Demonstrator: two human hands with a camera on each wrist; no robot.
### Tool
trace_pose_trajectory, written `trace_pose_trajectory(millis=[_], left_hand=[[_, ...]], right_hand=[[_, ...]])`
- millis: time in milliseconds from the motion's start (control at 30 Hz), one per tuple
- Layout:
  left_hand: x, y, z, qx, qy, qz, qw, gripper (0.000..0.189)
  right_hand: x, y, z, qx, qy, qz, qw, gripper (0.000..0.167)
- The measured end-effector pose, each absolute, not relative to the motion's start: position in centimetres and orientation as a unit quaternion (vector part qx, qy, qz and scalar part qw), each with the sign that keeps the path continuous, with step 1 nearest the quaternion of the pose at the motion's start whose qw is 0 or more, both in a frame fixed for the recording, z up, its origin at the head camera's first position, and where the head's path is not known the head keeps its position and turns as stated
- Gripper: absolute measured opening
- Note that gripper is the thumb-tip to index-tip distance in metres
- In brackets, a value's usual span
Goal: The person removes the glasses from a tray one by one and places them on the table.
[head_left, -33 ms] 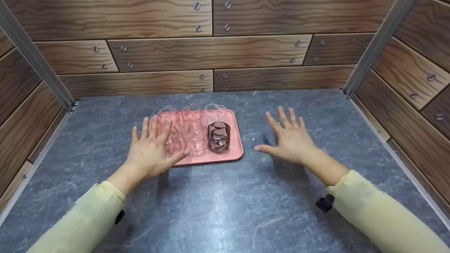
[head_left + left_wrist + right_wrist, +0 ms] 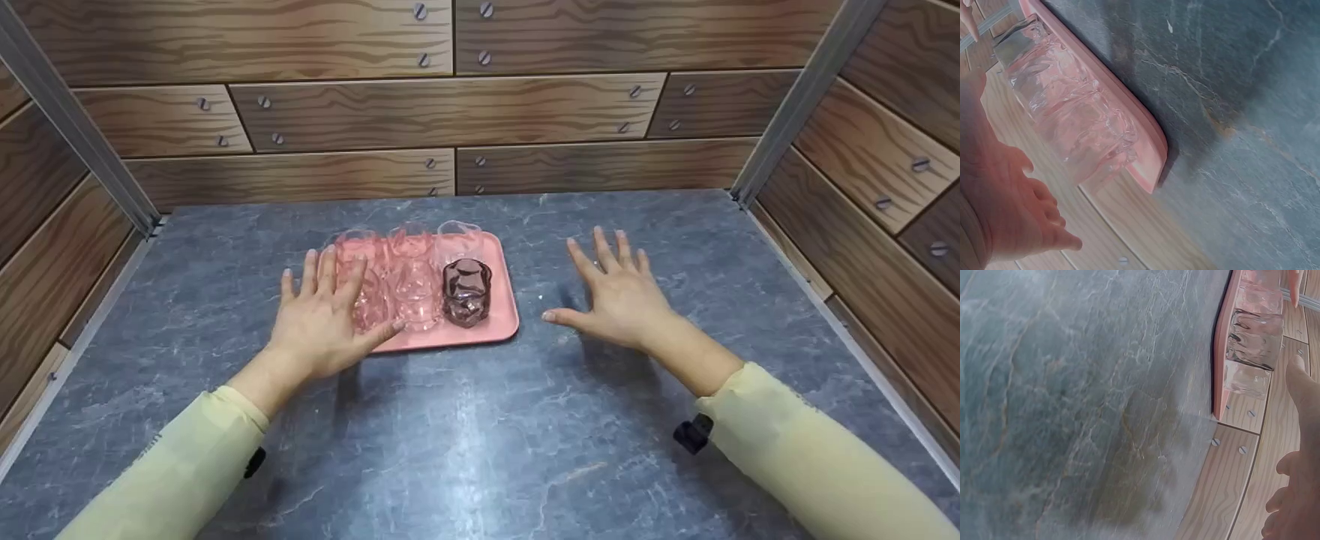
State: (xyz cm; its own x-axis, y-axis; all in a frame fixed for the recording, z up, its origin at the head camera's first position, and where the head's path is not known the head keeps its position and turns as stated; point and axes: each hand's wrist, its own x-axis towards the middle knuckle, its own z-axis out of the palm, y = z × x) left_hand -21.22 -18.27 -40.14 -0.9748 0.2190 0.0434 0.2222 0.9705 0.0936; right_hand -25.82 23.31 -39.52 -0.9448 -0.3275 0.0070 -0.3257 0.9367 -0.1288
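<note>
A pink tray lies on the table and bears several clear, wavy-sided glasses in two rows. One dark, smoky-tinted glass stands at the tray's front right. My left hand, fingers spread, hovers over the tray's left part and hides some of the glasses there; it holds nothing. To the right of the tray, my right hand hangs above the table, fingers also spread, with nothing in it. The left wrist view shows the clear glasses beyond the left hand, apart from it.
A grey-blue marbled table fills the space in front of me. Wood-patterned panels wall it at the back and both sides, with metal corner posts. A black wrist device sits under the right sleeve.
</note>
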Motion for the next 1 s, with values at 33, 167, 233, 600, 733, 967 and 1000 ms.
trace_pose_trajectory(millis=[33,167,233,600,733,967,1000], left_hand=[[-21.2,-18.3,-40.1,-0.111,-0.993,-0.048,0.017,0.112],[-21.2,-18.4,-40.1,-0.11,-0.992,-0.049,0.021,0.113],[-21.1,-18.6,-40.0,-0.11,-0.992,-0.05,0.021,0.115],[-20.7,-21.4,-40.2,-0.098,-0.993,-0.063,0.026,0.117],[-20.6,-22.6,-40.8,-0.094,-0.993,-0.072,0.027,0.116],[-21.2,-24.1,-42.5,-0.099,-0.989,-0.113,0.0,0.111],[-21.3,-24.3,-42.8,-0.1,-0.988,-0.116,-0.006,0.11]], right_hand=[[-25.8,23.3,-39.5,-0.166,0.984,-0.065,0.008,0.124],[-25.9,23.1,-39.5,-0.168,0.984,-0.064,0.008,0.122],[-25.9,22.9,-39.5,-0.169,0.984,-0.064,0.006,0.12],[-26.1,21.0,-40.2,-0.198,0.978,-0.068,0.006,0.118],[-26.4,19.9,-40.7,-0.21,0.974,-0.083,0.019,0.114],[-27.1,18.1,-42.0,-0.24,0.965,-0.097,0.046,0.112],[-27.3,17.9,-42.2,-0.247,0.963,-0.1,0.048,0.111]])
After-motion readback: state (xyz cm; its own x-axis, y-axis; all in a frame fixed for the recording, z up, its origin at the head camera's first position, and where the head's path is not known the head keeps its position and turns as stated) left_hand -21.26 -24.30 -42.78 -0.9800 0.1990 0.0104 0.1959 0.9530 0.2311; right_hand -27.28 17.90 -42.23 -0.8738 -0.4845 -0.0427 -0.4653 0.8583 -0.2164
